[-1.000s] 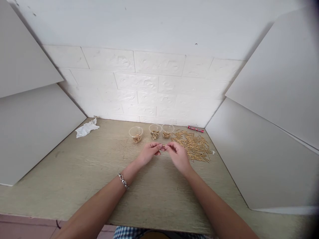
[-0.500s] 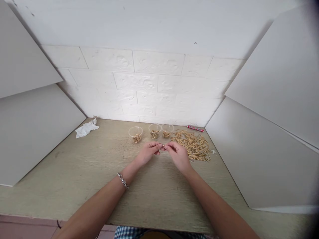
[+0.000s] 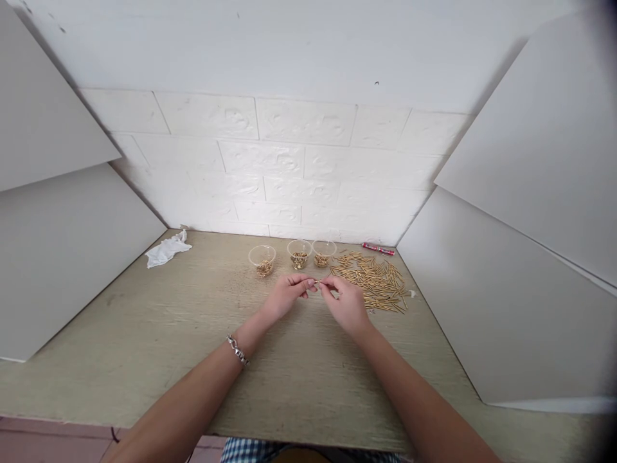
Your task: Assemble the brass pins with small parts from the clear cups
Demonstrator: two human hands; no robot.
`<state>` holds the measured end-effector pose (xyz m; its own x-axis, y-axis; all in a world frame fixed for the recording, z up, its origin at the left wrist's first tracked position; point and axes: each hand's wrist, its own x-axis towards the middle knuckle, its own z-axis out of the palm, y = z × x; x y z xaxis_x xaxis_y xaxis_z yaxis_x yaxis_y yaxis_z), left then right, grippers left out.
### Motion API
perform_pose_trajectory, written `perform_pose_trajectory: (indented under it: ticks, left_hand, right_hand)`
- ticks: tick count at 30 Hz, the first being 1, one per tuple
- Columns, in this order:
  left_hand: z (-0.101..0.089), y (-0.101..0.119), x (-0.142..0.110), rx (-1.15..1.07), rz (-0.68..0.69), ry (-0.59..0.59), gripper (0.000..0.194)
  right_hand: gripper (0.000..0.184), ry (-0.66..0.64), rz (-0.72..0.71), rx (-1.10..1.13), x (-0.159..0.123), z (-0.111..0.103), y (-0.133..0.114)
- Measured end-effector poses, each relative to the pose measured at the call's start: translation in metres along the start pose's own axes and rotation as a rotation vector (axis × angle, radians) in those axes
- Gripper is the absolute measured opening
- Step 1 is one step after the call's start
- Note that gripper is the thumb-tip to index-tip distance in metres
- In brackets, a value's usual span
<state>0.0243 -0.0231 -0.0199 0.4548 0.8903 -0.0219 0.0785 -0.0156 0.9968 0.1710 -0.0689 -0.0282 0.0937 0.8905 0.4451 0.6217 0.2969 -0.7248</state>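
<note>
My left hand (image 3: 288,296) and my right hand (image 3: 345,301) meet fingertip to fingertip over the middle of the table. Between them is a small thin gold-coloured metal piece (image 3: 317,281), pinched by thumb and fingers from both sides; most of it is hidden. Just beyond the hands stand three clear plastic cups: a left cup (image 3: 263,254), a middle cup (image 3: 299,249) and a right cup (image 3: 324,248), each with small gold-coloured parts at the bottom. Beside my right hand lies a spread pile of slim gold-coloured rods (image 3: 373,278).
A crumpled white tissue (image 3: 168,249) lies at the back left. A red tube-shaped packet (image 3: 378,249) rests by the right panel (image 3: 482,289). White panels flank the wooden table (image 3: 308,379), with a white brick-pattern wall (image 3: 284,161) behind it.
My right fingertips have drawn slightly apart from the left ones, and a little more of the thin piece shows between them. The cups and the pile have not moved.
</note>
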Motion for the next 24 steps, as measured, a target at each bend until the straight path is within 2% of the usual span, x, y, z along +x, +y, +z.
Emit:
perform_pose_trajectory:
  ticks: [6, 10, 12, 18, 24]
  left_hand:
    - [0.000, 0.002, -0.003, 0.208, 0.045, 0.055, 0.026]
    - [-0.003, 0.000, -0.003, 0.282, 0.068, 0.018, 0.025]
    - [-0.005, -0.001, -0.002, 0.261, 0.070, -0.007, 0.025]
    - [-0.006, -0.003, 0.001, 0.204, 0.062, -0.020, 0.027]
    - [-0.007, 0.001, -0.001, 0.303, 0.074, -0.007, 0.028]
  right_hand:
    - [0.019, -0.117, -0.121, -0.237, -0.001, -0.006, -0.001]
    - [0.022, -0.207, -0.202, -0.264, 0.002, -0.011, 0.001]
    - [0.022, -0.208, -0.187, -0.207, 0.003, -0.011, 0.001]
    - [0.019, -0.118, -0.021, -0.071, 0.002, -0.004, -0.004]
    - [0.026, -0.131, -0.152, -0.266, -0.001, -0.002, -0.007]
